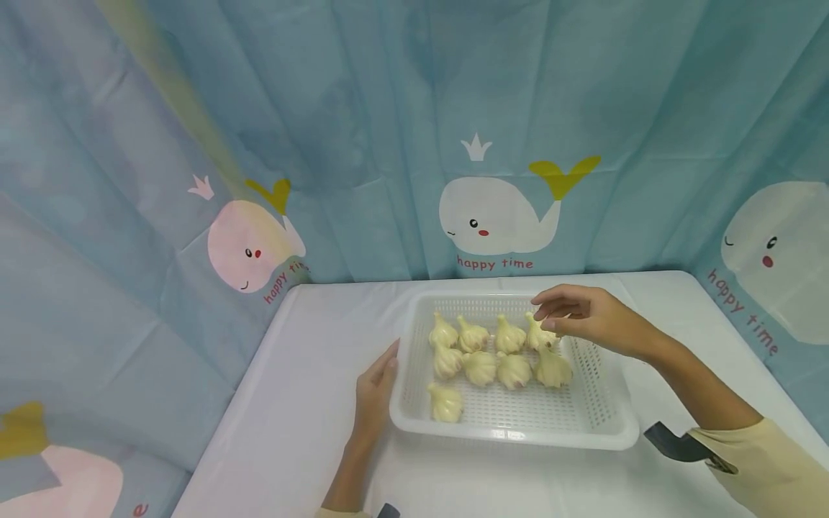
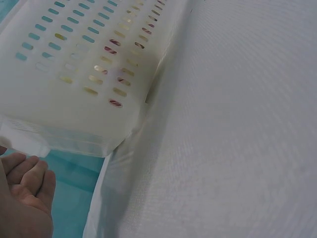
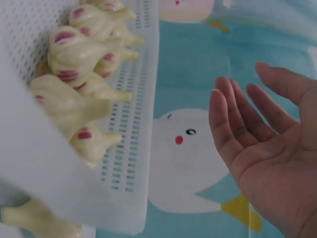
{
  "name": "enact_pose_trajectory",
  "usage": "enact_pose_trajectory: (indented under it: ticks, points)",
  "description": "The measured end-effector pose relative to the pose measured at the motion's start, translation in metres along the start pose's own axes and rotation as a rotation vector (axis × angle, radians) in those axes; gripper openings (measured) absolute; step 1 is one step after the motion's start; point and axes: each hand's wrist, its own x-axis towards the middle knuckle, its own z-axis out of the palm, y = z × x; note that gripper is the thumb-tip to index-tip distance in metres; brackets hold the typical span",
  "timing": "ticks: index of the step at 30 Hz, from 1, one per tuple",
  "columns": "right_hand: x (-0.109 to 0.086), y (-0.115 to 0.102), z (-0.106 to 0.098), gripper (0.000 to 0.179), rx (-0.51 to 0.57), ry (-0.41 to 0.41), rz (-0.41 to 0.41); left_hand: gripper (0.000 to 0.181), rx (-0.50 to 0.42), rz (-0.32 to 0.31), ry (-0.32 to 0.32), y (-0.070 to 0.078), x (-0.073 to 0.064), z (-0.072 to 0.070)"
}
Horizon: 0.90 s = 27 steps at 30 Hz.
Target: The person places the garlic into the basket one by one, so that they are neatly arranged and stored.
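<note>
A white slotted plastic basket sits on the table with several pale garlic bulbs inside, in two rows towards the back. A single garlic bulb lies apart at the front left of the basket. Beside the basket's left wall is my left hand, its fingers loosely extended near the rim; whether the thumb presses the rim cannot be told. Over the basket's back right my right hand hovers with spread fingers and nothing in its palm, partly hiding a bulb. Purple patches mark the bulbs in the right wrist view.
A white cloth covers the table. Blue curtains with whale prints hang behind and at both sides. In the right wrist view another garlic bulb shows past the basket's rim at lower left.
</note>
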Motion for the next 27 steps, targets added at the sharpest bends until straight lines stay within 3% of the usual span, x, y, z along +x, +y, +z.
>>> enact_pose_trajectory:
  ticks: [11, 20, 27]
  points:
    - [-0.031, 0.017, -0.027, 0.035, -0.028, 0.157, 0.017, 0.039, -0.005, -0.013, 0.005, 0.003, -0.001, 0.001]
    - [-0.051, 0.051, -0.039, 0.034, -0.091, 0.310, 0.062, 0.039, 0.000, -0.006, 0.004, 0.003, -0.001, 0.002]
    - [-0.062, 0.076, -0.045, 0.037, -0.118, 0.353, 0.111, 0.040, 0.007, -0.009, 0.007, 0.003, -0.001, 0.001]
